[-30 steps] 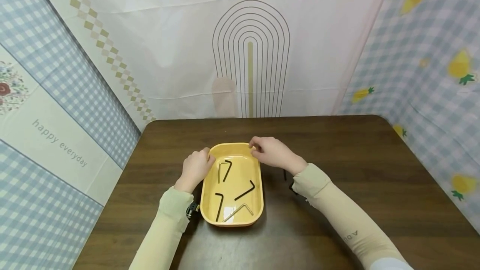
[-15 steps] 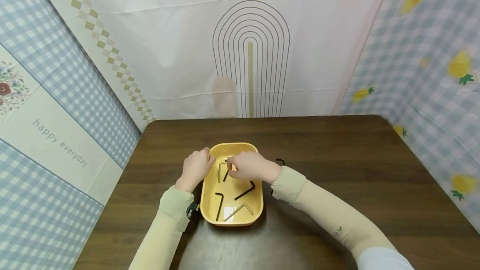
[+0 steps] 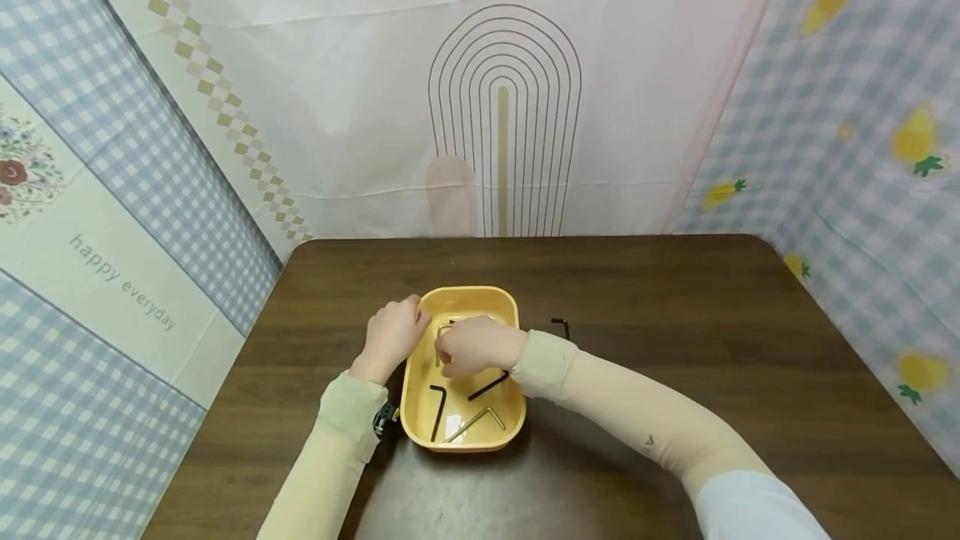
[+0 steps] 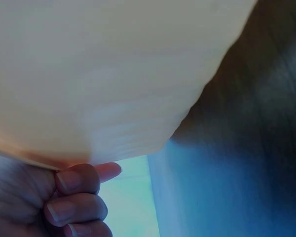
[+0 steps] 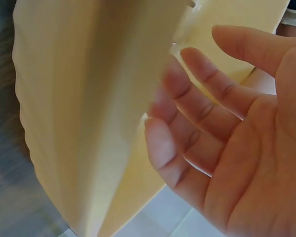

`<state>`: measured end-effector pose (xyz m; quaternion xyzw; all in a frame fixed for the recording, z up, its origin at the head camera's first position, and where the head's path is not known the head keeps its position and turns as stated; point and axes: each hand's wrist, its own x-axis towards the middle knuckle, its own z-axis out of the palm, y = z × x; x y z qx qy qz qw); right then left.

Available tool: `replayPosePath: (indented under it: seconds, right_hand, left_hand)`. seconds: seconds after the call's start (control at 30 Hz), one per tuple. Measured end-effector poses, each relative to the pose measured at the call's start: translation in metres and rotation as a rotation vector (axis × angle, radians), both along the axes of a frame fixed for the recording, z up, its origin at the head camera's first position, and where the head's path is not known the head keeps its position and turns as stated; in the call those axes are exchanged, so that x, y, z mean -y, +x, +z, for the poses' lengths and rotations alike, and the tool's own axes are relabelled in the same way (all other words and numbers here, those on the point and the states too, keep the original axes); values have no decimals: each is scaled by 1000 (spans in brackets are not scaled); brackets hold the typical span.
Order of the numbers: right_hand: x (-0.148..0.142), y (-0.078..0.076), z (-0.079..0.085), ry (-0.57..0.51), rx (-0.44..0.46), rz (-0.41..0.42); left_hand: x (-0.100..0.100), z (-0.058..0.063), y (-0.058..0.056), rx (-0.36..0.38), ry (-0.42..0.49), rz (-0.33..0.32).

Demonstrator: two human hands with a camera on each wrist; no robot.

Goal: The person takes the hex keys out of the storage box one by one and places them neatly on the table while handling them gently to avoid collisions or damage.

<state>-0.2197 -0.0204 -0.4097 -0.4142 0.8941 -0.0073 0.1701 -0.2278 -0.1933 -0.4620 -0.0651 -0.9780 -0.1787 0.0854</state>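
Observation:
A yellow tray stands on the table with several L-shaped hex keys in it. At its left rim my left hand grips the edge; the left wrist view shows curled fingers against the tray's outer wall. Over the tray's middle, my right hand reaches in. Its thumb and fingers stand apart with nothing visible between them in the right wrist view. Beneath it, a brass hex key and a black one are partly covered. Nearer the front lie black hex keys and a brass hex key.
Another black hex key lies on the dark wooden table, right of the tray, partly hidden by the right sleeve. A printed cloth hangs behind the table, with checked cloths at both sides.
My right hand has left the tray's right rim and moved left and down over the hex keys. My left hand has kept its grip. The key outside the tray has come into view.

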Motion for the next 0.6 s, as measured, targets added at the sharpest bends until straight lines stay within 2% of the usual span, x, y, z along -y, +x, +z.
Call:
replayPosePath:
  seconds: [0.17,0.6]
  right_hand:
    - [4,3,0,57,4,4]
    - [19,9,3,192,-39,98]
  left_hand:
    - [-1,1,0,1,1,-1]
    - [-1,1,1,13,-2,-5]
